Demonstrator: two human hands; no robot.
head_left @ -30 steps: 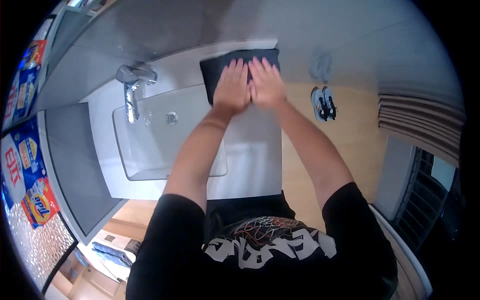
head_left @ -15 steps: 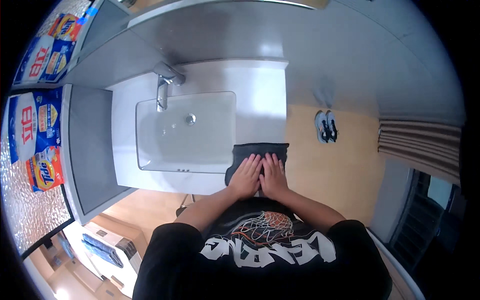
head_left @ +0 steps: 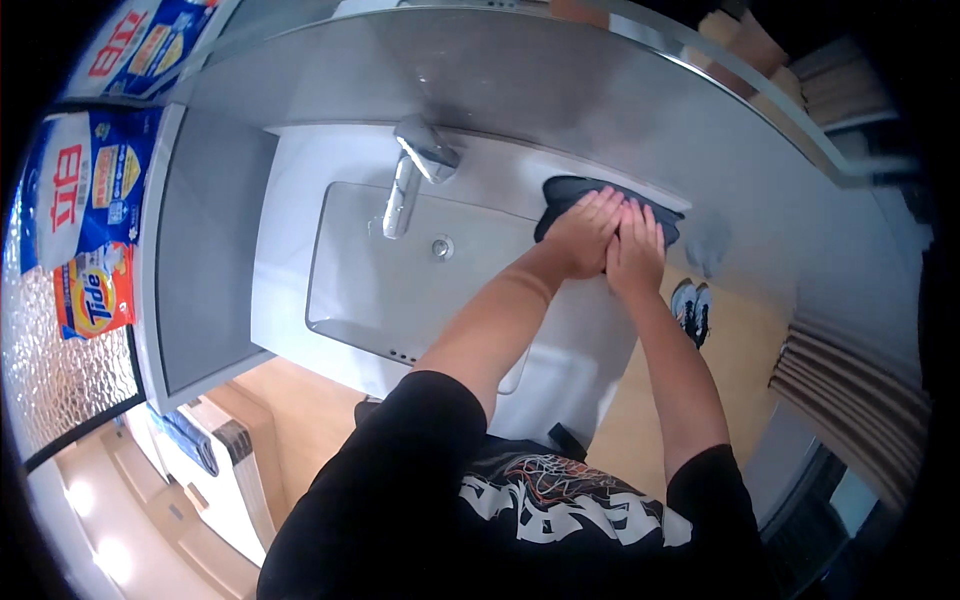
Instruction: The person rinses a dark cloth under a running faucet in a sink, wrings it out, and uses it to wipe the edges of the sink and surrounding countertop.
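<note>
A blue-and-white package point(head_left: 95, 190) is standing at the left edge of the frame, with an orange package point(head_left: 98, 290) sitting just below it. A folded blue cloth point(head_left: 190, 440) is lying at the lower left, and a grey panel point(head_left: 215, 250) is rising above it. Further right, a white counter point(head_left: 285, 250) is surrounding a pale sink point(head_left: 390, 300); a chrome faucet point(head_left: 425, 155) is reaching over its upper side, near the round drain point(head_left: 441, 247).

Right of the upper centre, a dark cloth point(head_left: 566, 192) is lying on the counter, close to the wall. The person's left hand point(head_left: 587, 235) is resting on it from the left, its fingers extending straight and close together, lying flat on the cloth. The right hand point(head_left: 636, 245) is pressing beside it, touching the left; its fingers are also stretching out straight, spreading only slightly over the cloth. The thumbs are not showing clearly.

Beyond, grey shoes point(head_left: 693, 308) are standing on the floor, and a brown curtain point(head_left: 845, 400) is hanging at the right.
</note>
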